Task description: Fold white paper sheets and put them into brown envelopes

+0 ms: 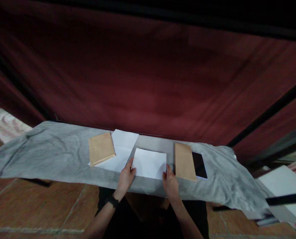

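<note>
A white sheet of paper [149,163] lies flat in front of me on a grey cloth. My left hand [126,176] grips its left edge, with a dark band around the wrist. At the right edge, my right hand [170,182] holds the same sheet between thumb and fingers; some fingertips are hidden. Just left of it, a larger white sheet with a crease [124,141] rests on the cloth. A brown envelope [101,147] overlaps that creased sheet. To the right of my right hand lies another brown envelope [184,162].
A dark phone [199,165] sits beside the right envelope. Grey cloth [55,152] covers the long, narrow bench and hangs over its front. A dark red panel [148,83] rises behind it. White boxes [284,186] stand at the far right, above a tiled floor [70,205].
</note>
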The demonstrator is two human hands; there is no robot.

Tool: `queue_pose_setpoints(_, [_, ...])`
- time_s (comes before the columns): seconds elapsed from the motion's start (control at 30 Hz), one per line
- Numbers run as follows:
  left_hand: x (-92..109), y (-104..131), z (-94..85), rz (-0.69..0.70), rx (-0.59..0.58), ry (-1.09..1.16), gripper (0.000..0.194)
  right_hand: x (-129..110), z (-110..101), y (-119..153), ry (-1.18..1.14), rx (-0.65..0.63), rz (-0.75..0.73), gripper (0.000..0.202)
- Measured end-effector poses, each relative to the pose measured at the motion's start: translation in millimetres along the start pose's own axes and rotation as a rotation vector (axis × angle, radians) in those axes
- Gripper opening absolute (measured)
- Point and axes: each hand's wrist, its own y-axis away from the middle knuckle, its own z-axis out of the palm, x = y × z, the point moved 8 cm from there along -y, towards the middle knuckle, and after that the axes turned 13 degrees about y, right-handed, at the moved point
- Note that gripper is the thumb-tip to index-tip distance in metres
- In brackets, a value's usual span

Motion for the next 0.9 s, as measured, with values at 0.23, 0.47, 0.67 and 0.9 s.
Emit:
queue_pose_setpoints(0.23, [8.9, 3.6, 7.9, 0.038, -0.011, -0.204, 0.052, -6.1, -9.7, -0.2, 0.066, -0.011, -0.045, 0.039])
queue_pose_setpoints(0.47, [10.3, 2.1, 6.0, 0.048, -0.003, -0.073, 0.045, 4.3, -4.7, -2.6, -0.171, -0.047, 0.027, 0.038])
queue_pose_setpoints(0.67, [42.4, 2.9, -31.7, 0.108, 0.211, 0.304, 0.052, 10.5, -39.8, -17.0, -0.876, 0.053, 0.115, 0.043])
queue_pose_setpoints(0.9, [143.4, 14.0, -92.1, 0.371, 0.410, 0.398, 0.052, -0.9, -146.4, -37.6, -0.957, 0.259, 0.030, 0.036])
